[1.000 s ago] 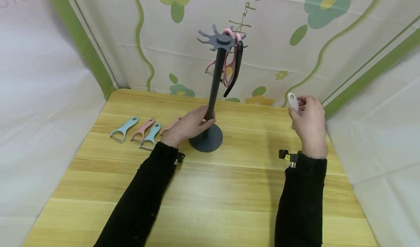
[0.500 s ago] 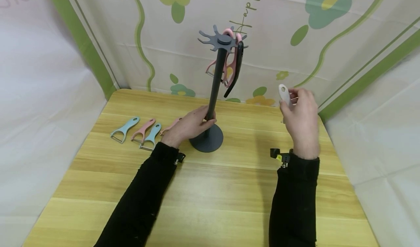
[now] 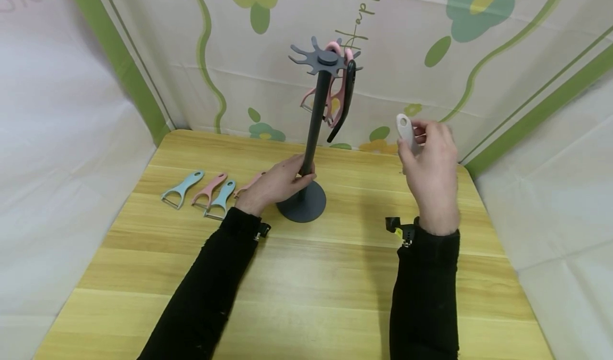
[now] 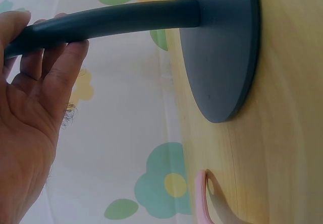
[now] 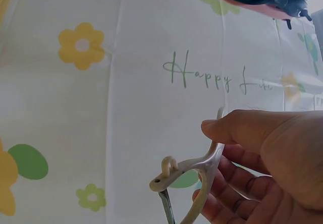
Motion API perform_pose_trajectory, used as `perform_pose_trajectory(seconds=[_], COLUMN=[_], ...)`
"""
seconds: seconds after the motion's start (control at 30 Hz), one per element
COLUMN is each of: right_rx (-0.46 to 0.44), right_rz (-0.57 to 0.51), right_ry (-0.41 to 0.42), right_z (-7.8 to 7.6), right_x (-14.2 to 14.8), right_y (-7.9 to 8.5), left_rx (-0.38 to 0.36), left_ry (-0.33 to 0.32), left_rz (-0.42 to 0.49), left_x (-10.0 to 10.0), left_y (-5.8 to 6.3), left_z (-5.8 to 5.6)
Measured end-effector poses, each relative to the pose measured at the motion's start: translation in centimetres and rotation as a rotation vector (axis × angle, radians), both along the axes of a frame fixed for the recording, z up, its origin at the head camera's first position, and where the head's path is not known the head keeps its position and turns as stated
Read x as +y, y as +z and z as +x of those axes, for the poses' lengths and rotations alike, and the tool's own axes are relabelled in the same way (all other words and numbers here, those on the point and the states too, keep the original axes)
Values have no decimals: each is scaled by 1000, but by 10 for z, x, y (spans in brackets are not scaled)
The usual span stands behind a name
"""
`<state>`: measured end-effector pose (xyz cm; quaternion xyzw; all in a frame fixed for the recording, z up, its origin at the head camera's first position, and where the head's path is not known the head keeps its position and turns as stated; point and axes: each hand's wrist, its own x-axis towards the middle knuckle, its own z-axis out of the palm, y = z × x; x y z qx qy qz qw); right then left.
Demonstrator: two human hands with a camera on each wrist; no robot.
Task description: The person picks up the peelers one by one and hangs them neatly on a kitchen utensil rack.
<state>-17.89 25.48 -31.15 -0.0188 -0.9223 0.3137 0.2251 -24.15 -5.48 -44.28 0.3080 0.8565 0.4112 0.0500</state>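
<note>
My left hand [image 3: 275,183] grips the dark grey pole [image 3: 314,126] of an upright stand, low down above its round base [image 3: 308,207]. In the left wrist view, thumb and fingers lie on opposite sides of the pole. My right hand [image 3: 435,166] pinches a white Y-shaped peeler [image 3: 404,127] by its handle, raised to the right of the stand. The right wrist view shows the peeler's blade end pointing away from the fingers. From the hooked top [image 3: 328,58] of the stand hang pink peelers [image 3: 338,97] and a black peeler [image 3: 348,97], partly overlapping.
Left of the stand on the wooden table [image 3: 306,296] lie two blue peelers [image 3: 184,186] and a pink peeler [image 3: 208,191]. Another pink peeler [image 3: 256,178] is partly hidden behind the left hand. A flowered cloth [image 3: 268,83] hangs behind the table.
My right hand has moved left and slightly up with the white peeler, closer to the stand. The left hand keeps its hold on the pole.
</note>
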Motion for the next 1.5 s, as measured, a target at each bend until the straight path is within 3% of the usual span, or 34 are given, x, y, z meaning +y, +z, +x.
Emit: perform_pose_trajectory(seconds=[0.8, 1.5], right_rx=[158, 234], right_rz=[9, -3], right_ry=[64, 95], right_z=[13, 25], right_x=[-36, -61], right_y=[24, 45], left_rx=[-2, -15], left_ry=[5, 8], left_rz=[-10, -15], left_x=[1, 1], left_y=[0, 1], left_z=[-1, -2])
